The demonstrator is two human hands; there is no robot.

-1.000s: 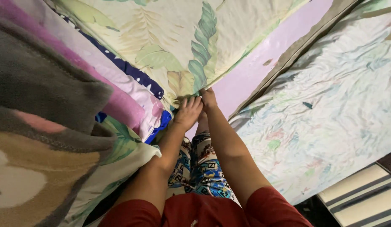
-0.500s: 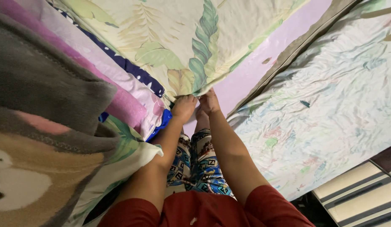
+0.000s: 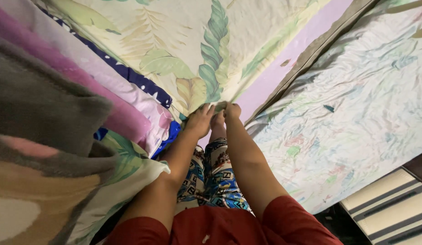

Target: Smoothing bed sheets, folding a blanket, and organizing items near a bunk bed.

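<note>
A cream sheet printed with green leaves [image 3: 193, 41] lies spread in front of me. Its near edge is pinched by both hands, side by side and almost touching. My left hand [image 3: 199, 120] has its fingers curled over that edge. My right hand [image 3: 231, 110] grips the same edge just to the right. Below the hands my patterned blue shorts [image 3: 215, 174] and red sleeves show.
A pile of folded bedding sits at the left: a grey and brown fleece blanket [image 3: 43, 136], a pink cloth [image 3: 79, 86] and a dark blue patterned edge [image 3: 129, 75]. A pale mattress [image 3: 347, 109] with a lilac strip [image 3: 283, 68] fills the right. A striped surface [image 3: 392, 204] is at bottom right.
Both hands have shifted slightly up along the sheet's edge and drawn closer together; the left hand's fingers have curled tighter onto the cloth.
</note>
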